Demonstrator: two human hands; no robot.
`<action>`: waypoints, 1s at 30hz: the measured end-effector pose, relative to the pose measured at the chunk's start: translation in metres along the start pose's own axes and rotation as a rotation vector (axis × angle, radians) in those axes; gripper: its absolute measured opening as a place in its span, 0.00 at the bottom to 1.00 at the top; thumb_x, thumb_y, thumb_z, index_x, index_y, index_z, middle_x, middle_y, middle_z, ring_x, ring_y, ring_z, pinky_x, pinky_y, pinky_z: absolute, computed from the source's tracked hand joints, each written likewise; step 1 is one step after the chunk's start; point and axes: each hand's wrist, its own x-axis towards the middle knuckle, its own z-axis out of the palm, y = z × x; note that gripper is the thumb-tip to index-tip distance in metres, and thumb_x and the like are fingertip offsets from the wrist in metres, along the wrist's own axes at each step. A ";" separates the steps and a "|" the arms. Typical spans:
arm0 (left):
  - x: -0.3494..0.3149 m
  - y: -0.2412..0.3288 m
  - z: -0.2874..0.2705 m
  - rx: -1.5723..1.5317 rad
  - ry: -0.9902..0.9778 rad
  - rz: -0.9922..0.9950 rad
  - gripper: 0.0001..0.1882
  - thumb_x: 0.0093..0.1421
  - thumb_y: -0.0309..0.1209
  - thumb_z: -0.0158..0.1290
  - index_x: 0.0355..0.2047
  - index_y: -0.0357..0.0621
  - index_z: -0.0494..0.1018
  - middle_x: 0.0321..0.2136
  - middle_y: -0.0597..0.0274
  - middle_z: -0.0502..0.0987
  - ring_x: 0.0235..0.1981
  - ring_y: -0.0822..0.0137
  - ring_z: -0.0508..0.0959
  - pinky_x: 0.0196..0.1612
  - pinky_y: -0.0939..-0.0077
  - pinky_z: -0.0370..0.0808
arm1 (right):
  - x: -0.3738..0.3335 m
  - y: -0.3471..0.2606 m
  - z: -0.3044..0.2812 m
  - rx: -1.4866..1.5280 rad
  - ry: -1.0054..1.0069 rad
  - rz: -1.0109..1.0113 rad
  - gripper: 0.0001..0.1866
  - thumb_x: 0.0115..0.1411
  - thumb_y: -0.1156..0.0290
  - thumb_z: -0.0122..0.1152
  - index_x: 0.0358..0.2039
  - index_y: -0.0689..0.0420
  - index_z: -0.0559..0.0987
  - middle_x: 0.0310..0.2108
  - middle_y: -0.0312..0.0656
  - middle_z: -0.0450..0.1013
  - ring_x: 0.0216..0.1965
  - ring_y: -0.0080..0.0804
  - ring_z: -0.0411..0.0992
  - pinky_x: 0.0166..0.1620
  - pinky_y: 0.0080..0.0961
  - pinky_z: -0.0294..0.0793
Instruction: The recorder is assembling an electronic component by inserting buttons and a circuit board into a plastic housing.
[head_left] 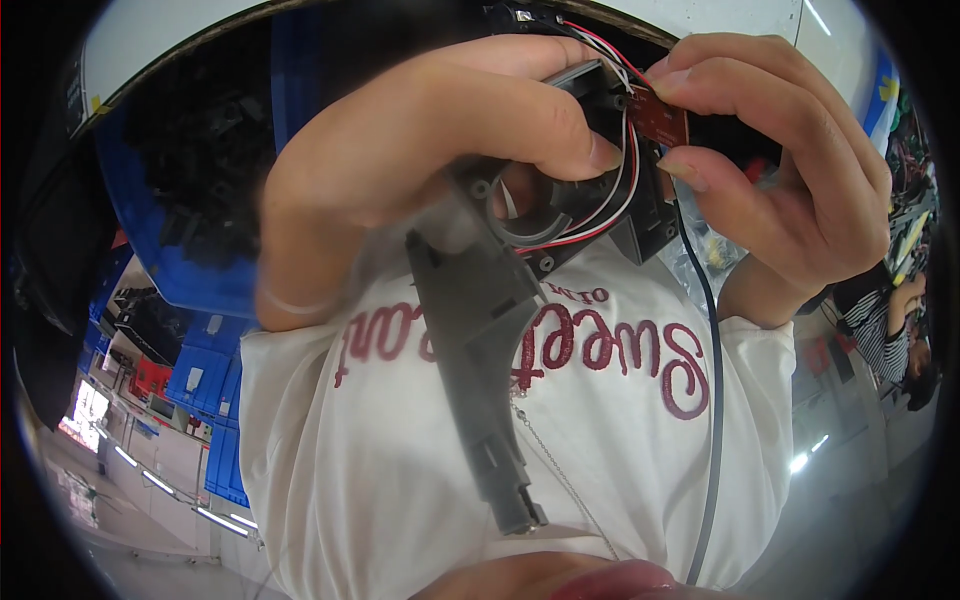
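Two grasps, top of frame: gripping dark housing (645, 222) with left hand (460, 110); pinching, with right hand (815, 175), red circuit board (658, 118), likely light, stiff, fragile, best taken by edges.

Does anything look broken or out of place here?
Nothing looks clearly damaged or spilled. Only the wires seem untidy, looping loosely across the dark plastic housing beside the red circuit board pinched in the right hand.
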 end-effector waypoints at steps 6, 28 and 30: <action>0.003 0.005 -0.004 -0.107 -0.037 -0.163 0.13 0.50 0.24 0.45 0.31 0.22 0.72 0.42 0.43 0.72 0.22 0.78 0.71 0.25 0.89 0.66 | 0.008 -0.002 -0.001 0.098 -0.040 0.065 0.16 0.41 0.78 0.67 0.31 0.72 0.76 0.30 0.54 0.74 0.31 0.38 0.74 0.33 0.22 0.74; 0.005 0.009 -0.006 0.039 -0.072 -0.297 0.34 0.43 0.34 0.52 0.52 0.30 0.64 0.40 0.51 0.73 0.24 0.77 0.72 0.27 0.86 0.68 | 0.013 -0.004 -0.014 0.482 -0.222 0.685 0.25 0.50 0.74 0.67 0.44 0.68 0.65 0.36 0.55 0.72 0.37 0.36 0.76 0.47 0.32 0.76; 0.001 0.000 0.007 -0.146 0.036 -0.230 0.39 0.37 0.32 0.48 0.53 0.28 0.62 0.43 0.49 0.73 0.39 0.67 0.76 0.44 0.79 0.70 | 0.017 -0.015 -0.011 0.560 -0.092 0.825 0.23 0.50 0.74 0.67 0.43 0.69 0.67 0.36 0.54 0.73 0.36 0.35 0.76 0.45 0.30 0.76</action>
